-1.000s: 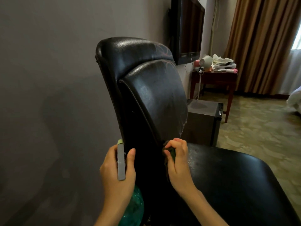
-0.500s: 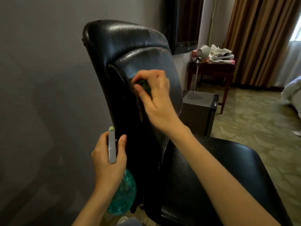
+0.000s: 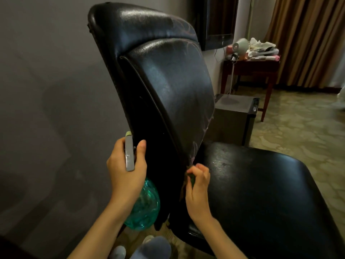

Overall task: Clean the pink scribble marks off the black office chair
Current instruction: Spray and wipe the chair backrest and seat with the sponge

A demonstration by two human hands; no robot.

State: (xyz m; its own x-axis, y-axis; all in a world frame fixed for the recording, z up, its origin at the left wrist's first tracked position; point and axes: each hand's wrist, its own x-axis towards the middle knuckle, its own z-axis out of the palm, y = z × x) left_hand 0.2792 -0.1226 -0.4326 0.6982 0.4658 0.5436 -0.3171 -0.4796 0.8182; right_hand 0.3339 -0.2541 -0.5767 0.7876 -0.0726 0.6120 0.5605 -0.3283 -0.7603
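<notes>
Left hand point(image 3: 127, 171): I grip the spray bottle point(image 3: 143, 206), low beside the backrest edge.
Right hand point(image 3: 197, 181): closed on a dark scrub pad point(image 3: 192, 178) at the backrest base.
Chair backrest point(image 3: 168, 86): centre looks wiped.
Pink marks point(image 3: 193, 154): I judge these remain at the lower right edge and faintly at the far top.

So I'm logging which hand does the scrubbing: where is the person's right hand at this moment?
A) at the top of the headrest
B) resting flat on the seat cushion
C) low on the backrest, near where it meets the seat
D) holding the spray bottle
C: the right hand is closed on a dark green scrubber low on the chair backrest, just below pink scribble marks, while the left hand holds the spray bottle.
</notes>
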